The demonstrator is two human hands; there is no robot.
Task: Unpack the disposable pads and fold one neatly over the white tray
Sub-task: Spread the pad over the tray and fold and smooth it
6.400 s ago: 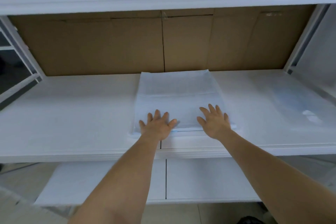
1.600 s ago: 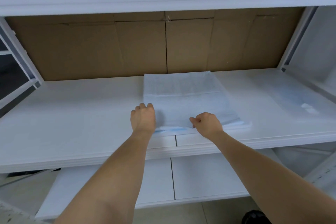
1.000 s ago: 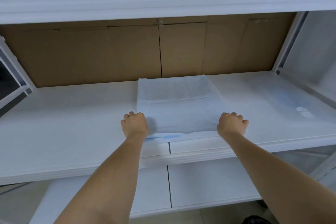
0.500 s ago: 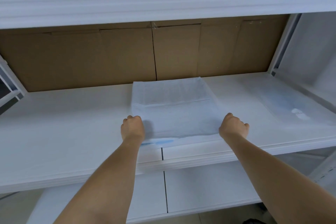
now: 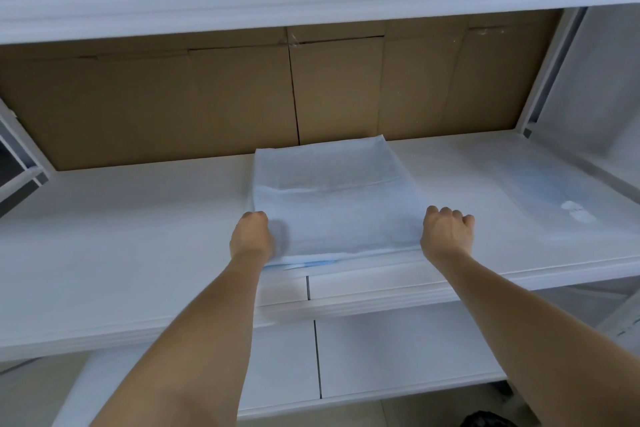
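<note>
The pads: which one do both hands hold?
The folded pad at the shelf's middle, between the left hand and right hand; the other lies right, untouched.

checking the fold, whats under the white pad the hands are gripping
Under the white pad, a blue layer peeks out at the near edge, lying on the white shelf. The pad hides whatever else is beneath, including any tray.

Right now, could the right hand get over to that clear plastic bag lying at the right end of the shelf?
Probably yes. The right hand grips the pad's right edge, and only bare shelf lies between it and the plastic bag. It would have to let go first.
</note>
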